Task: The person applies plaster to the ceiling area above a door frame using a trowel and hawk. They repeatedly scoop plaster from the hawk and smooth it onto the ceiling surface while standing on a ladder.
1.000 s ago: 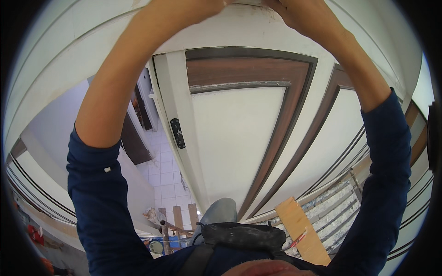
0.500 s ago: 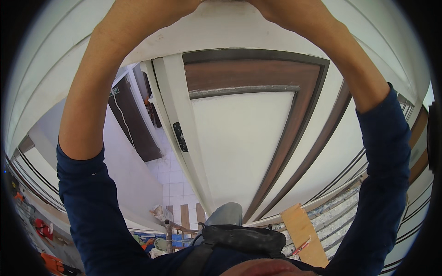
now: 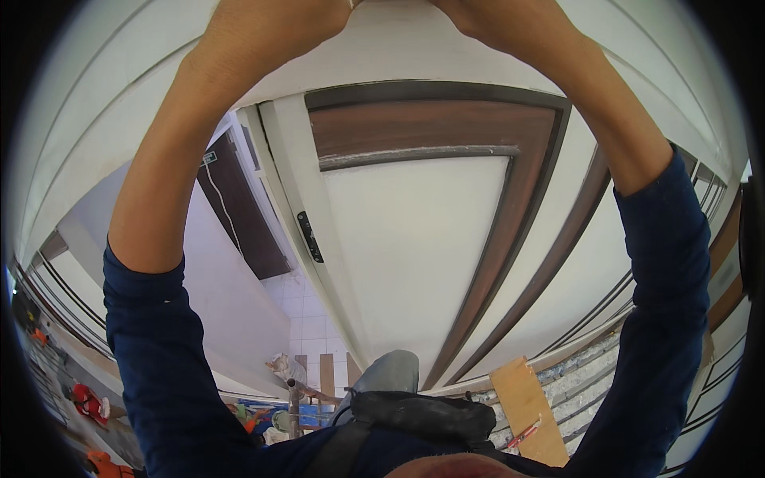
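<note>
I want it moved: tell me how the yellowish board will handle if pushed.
The board looks straight and flat: probably stiff, likelier to slide than roll. The red tool on it may slip off if it tilts.

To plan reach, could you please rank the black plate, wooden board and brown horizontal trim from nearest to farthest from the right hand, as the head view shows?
From the right hand:
1. Brown horizontal trim, below and slightly left.
2. Black plate, farther down at left.
3. Wooden board, at the lower right.

white beam, brown-trimmed white panel, navy sleeves, black pouch
</note>
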### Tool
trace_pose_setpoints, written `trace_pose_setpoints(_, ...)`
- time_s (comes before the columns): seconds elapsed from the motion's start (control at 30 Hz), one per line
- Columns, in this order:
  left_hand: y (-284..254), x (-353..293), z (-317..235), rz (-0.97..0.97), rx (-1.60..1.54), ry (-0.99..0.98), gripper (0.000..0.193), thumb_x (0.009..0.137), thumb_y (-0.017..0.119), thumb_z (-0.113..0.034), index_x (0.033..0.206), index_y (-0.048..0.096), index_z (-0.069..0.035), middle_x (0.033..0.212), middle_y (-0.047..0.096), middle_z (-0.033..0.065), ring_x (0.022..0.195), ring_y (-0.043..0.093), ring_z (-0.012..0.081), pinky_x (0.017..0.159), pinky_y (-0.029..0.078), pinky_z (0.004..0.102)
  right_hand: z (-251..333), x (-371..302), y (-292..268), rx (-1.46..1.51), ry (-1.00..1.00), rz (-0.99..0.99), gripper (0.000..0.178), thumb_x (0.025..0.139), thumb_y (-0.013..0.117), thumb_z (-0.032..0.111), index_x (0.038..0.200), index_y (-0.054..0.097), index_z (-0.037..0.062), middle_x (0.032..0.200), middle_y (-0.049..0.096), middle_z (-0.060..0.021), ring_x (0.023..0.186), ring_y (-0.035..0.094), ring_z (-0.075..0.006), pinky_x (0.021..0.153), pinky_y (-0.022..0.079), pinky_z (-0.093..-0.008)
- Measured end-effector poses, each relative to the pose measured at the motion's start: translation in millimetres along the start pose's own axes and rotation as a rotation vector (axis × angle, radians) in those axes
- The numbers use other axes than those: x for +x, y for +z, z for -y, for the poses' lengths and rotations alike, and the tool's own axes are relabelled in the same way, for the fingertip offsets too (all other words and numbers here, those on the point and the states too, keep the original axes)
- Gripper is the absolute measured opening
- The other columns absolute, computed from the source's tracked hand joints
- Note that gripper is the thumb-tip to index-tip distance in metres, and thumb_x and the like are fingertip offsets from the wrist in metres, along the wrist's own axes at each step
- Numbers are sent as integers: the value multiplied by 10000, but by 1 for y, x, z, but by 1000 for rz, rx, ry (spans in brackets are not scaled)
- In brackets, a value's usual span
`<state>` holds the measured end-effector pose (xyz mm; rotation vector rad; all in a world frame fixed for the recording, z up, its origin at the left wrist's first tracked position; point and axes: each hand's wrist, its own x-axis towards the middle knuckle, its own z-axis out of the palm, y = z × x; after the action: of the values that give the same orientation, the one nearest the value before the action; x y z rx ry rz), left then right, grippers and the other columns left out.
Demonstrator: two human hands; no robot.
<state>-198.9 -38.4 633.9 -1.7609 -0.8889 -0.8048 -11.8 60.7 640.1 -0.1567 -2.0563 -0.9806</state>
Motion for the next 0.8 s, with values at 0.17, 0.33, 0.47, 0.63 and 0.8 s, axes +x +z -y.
trace_pose_setpoints(0.17,16,6,0,-37,30,47,99,826,744,-67,809,719,28,787,705,216,758,677,399,733,522,479,-10,-10,-8,-24,-1,16,165,919,672,82,1046,616,-7,924,685,-209,919,660,-417,820,509,-492)
trace_pose_setpoints(0.33,24,31,2,77,103,58,140,845,717,-116,831,742,22,838,720,242,830,700,427,798,548,508,-20,-19,-14,-45,131,47,202,927,683,104,1076,619,-15,979,684,-231,948,656,-431,825,512,-491)
trace_pose_setpoints(0.47,20,42,-1,143,31,89,180,860,718,-161,857,763,13,867,730,244,850,703,432,811,555,510,-25,-24,-21,-74,179,78,225,934,678,111,1113,624,-14,1013,689,-235,976,653,-438,840,512,-492)
trace_pose_setpoints(0.63,-24,19,27,206,148,49,232,873,734,-210,867,763,19,865,725,245,858,700,425,801,549,503,5,20,-16,5,110,118,235,952,646,119,1141,630,-21,1036,692,-251,1004,655,-442,868,510,-506)
trace_pose_setpoints(0.8,-24,-4,26,98,3,-44,245,870,740,-220,869,756,25,853,714,255,850,696,412,800,533,499,18,27,-14,4,83,139,242,959,640,126,1146,635,-26,1046,693,-263,1009,654,-451,886,509,-512)
